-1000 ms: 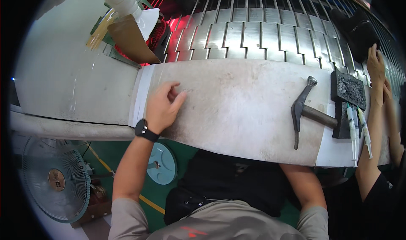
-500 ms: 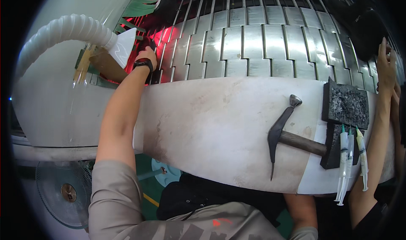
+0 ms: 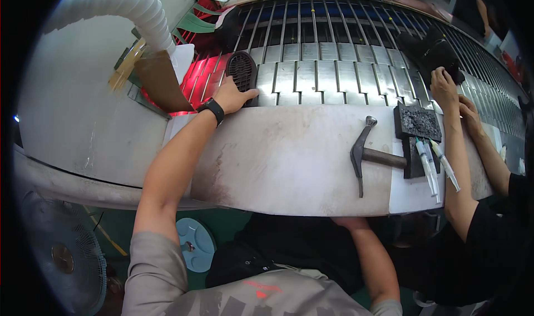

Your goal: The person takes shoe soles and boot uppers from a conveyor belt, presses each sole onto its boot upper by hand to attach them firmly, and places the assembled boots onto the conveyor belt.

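Observation:
My left hand (image 3: pixel 231 96), with a black watch (image 3: pixel 212 111) on its wrist, grips the near end of a black shoe sole (image 3: pixel 242 71) between thumb and fingers. The sole lies tread side up on the metal slats at the edge of the red light; whether an upper is attached beneath it I cannot see. My right hand (image 3: pixel 350 222) is down at the table's front edge, its fingers hidden. On the pale worktop (image 3: pixel 289 166) lies a hammer (image 3: pixel 384 158), its handle end against dark rough blocks (image 3: pixel 418 122). Several syringes (image 3: pixel 427 166) rest against these blocks.
A slatted conveyor (image 3: pixel 328 74) runs behind the worktop. At right, a co-worker's hands (image 3: pixel 443 88) are beside a black boot (image 3: pixel 431 52). A white flexible hose (image 3: pixel 119 1) and a brown flap (image 3: pixel 161 82) stand at left. Below are a fan (image 3: pixel 64 257) and a blue stool (image 3: pixel 196 246).
My left hand has drawn the sole rightward out of the red-lit opening onto the slats. The view has shifted, showing more of the far side. The hammer remains on the worktop.

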Available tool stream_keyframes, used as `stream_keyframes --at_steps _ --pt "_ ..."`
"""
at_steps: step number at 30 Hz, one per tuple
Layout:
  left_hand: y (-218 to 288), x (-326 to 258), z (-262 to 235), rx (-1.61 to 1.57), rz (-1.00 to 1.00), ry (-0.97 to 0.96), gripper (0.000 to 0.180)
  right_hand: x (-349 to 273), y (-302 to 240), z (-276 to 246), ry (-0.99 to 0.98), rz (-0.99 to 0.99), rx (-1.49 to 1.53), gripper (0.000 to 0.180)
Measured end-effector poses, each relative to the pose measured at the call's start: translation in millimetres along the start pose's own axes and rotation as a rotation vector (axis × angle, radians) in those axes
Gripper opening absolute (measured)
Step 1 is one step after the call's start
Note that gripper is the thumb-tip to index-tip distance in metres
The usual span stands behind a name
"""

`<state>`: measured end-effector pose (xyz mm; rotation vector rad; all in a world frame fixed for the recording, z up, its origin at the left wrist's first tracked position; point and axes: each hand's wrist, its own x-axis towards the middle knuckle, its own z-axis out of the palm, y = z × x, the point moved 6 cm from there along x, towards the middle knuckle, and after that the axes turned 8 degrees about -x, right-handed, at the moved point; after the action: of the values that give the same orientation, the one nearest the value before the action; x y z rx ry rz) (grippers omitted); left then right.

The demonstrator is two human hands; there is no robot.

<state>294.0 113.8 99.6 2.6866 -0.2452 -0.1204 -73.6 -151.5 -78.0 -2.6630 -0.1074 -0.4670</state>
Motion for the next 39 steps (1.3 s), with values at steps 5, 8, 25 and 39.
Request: stream_keyframes --at_steps 5,8,25,39 --pt "10.1 8.1 -29.7 -0.165 -0.035 -0.004 0.095 -32.9 -67.3 -28.4 -0.481 0.207 0.105 0.044" --pt "28.1 -14.1 -60.3 -0.750 0.009 -0.046 0.089 -52.8 -96.5 -84.8 -0.301 0.101 0.111 0.036" --pt "30.9 -162.2 -36.3 -0.541 0.363 -0.158 0.057 94.3 -35.9 -172.1 0.278 0.218 -0.019 0.038" --pt "29.2 285.6 -83.2 0.264 0.152 0.512 0.084 112.9 -35.1 -167.9 0.125 0.316 -0.003 0.050"
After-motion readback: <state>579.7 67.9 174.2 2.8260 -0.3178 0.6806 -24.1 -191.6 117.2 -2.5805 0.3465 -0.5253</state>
